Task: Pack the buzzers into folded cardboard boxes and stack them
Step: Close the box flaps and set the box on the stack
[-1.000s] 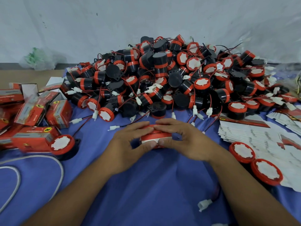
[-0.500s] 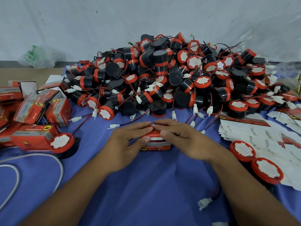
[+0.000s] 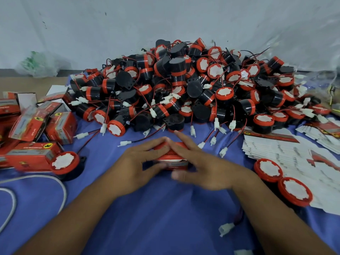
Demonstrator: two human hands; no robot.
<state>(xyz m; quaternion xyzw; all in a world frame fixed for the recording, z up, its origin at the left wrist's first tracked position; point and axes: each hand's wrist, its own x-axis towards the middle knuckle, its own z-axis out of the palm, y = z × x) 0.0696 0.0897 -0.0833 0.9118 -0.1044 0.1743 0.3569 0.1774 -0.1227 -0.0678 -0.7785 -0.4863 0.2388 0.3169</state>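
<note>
A small red cardboard box with a buzzer inside rests on the blue cloth at centre. My left hand grips its left side, and my right hand covers its right side and top, fingers pressing down. The box is mostly hidden by my fingers. Behind it rises a large heap of black and red buzzers with white connectors on red and black wires.
Packed red boxes lie in a pile at the left, one loose buzzer beside them. Flat unfolded box blanks are stacked at the right with two buzzers in front. A white cable loops at the lower left.
The buzzer's red and white face has gone from sight as the box flap came down over it. Both hands stay on the box, the right thumb shifting lower.
</note>
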